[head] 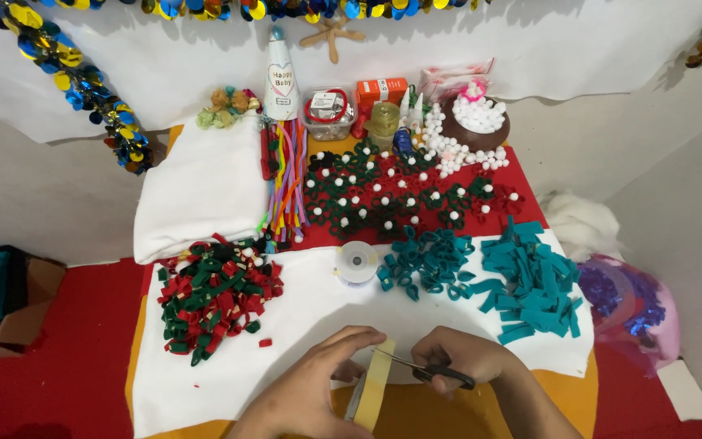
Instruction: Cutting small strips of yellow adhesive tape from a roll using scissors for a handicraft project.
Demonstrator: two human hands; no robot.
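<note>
My left hand grips a roll of pale yellow tape standing on edge at the table's near edge. My right hand holds black-handled scissors whose blades point left and touch the top of the tape roll. Both hands rest over a white cloth and the yellow tabletop. Just beyond them sit a small spool of clear thread, a pile of teal felt loops and a heap of teal felt strips.
A mound of red and green felt loops lies at left. Finished red and green felt flowers with white pompoms cover the red cloth behind. Farther back are pipe cleaners, folded white fabric, a bowl of pompoms and small containers.
</note>
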